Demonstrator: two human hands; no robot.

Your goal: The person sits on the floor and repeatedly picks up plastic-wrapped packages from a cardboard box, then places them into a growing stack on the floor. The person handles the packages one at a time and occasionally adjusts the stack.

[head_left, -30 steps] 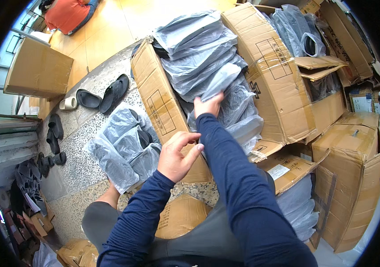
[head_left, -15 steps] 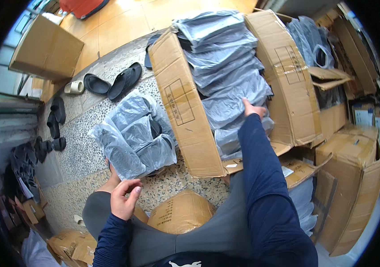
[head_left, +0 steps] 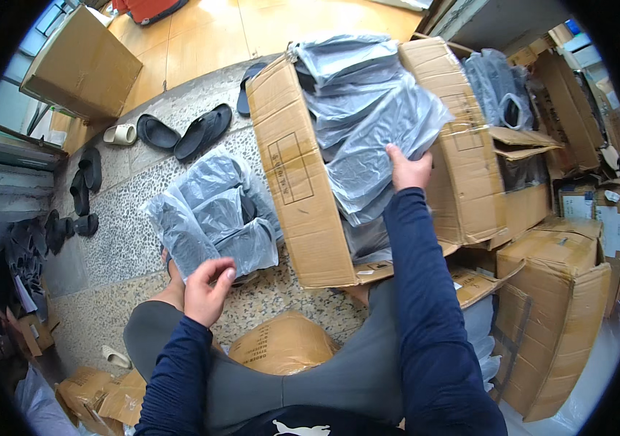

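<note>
My right hand [head_left: 411,171] grips a plastic-bagged slipper pair [head_left: 379,138], thumb on top, lifted and tilted over the tall cardboard box [head_left: 297,182]. Below it, more bagged slippers [head_left: 346,54] lie packed in a row inside that box. My left hand [head_left: 208,291] hovers by the near edge of a stack of bagged slippers [head_left: 215,207] on the pebbled floor. Its fingers are loosely curled, the thumb apart from them, and nothing shows between them. Dark soles show faintly through the cloudy plastic.
Loose black slippers [head_left: 204,132] and a beige slipper [head_left: 120,134] lie beyond the stack. A taped carton [head_left: 284,345] sits between my legs. More cartons [head_left: 553,291] crowd my right side. At the far left stands a closed box [head_left: 81,65].
My right hand has closed on a bagged slipper pair and raised it out of the row, tilting it. My left hand has moved slightly up and forward toward the stack.
</note>
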